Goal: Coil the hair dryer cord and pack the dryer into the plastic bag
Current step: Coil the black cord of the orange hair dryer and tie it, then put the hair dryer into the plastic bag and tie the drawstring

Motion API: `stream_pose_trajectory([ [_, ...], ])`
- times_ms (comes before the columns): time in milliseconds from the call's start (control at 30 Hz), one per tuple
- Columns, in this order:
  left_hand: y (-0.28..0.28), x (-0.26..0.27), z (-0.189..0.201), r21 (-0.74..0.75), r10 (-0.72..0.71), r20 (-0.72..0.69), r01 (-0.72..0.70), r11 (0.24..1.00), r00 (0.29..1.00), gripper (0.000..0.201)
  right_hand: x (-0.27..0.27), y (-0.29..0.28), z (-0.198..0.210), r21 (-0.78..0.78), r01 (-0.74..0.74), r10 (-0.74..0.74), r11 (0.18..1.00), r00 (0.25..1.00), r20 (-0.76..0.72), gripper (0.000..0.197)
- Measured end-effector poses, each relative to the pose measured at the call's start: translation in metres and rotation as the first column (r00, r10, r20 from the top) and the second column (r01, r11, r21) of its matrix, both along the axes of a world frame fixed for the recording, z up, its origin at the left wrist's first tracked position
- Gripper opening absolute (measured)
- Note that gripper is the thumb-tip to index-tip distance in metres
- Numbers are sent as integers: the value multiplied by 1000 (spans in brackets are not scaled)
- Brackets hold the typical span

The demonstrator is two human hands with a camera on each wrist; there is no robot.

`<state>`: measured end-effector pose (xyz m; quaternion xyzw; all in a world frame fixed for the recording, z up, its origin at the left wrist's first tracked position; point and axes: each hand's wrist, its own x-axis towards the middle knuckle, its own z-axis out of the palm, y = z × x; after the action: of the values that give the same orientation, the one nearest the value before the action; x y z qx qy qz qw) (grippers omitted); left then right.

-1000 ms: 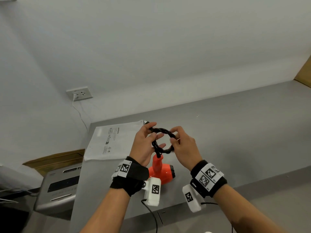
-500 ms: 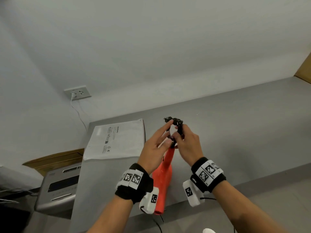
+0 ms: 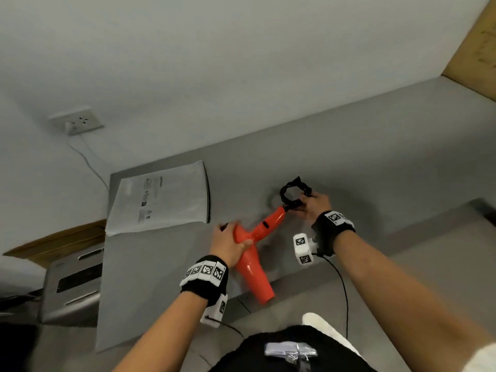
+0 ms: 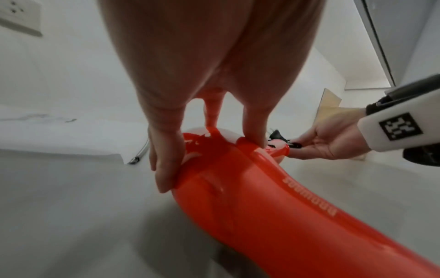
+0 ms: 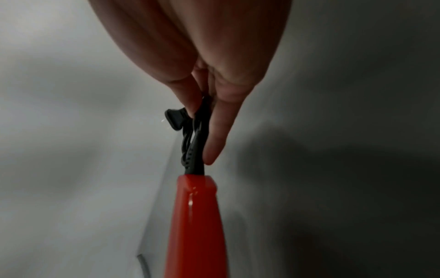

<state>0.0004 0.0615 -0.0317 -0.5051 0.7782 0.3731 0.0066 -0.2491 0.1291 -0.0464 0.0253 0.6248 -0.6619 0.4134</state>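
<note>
Your hands hold the dryer over the grey table.

Your left hand (image 3: 228, 244) grips the orange hair dryer (image 3: 255, 253); your right hand (image 3: 314, 205) pinches the coiled cord (image 3: 292, 191). The plastic bag (image 3: 161, 197) lies at ten o'clock on the grey table (image 3: 375, 167), against a white wall (image 3: 241, 63) with a wall socket (image 3: 77, 121).

Glossy orange plastic dryer (image 3: 252, 260); matt grey table (image 3: 375, 162); frosted plastic bag (image 3: 161, 197).

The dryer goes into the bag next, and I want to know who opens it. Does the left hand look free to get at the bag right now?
Probably not yet. The left hand grips the dryer, so it is occupied. The bag lies flat on the table just beyond it, with nothing between; the hand would first have to let go.
</note>
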Motion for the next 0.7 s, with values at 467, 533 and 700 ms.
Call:
stream_pose_trajectory([
  [467, -25, -28, -10, -150, -88, 87, 100, 984, 992, 77, -21, 24, -49, 602, -152, 483, 784, 759, -437, 21],
  [533, -29, -26, -13, -153, -103, 73, 113, 982, 992, 74, -16, 36, -43, 686, -171, 582, 707, 693, -426, 23],
  [700, -51, -11, -10, -246, -66, -17, 60, 967, 998, 43, 8, 99, -46, 847, -216, 868, 485, 236, -436, 18],
])
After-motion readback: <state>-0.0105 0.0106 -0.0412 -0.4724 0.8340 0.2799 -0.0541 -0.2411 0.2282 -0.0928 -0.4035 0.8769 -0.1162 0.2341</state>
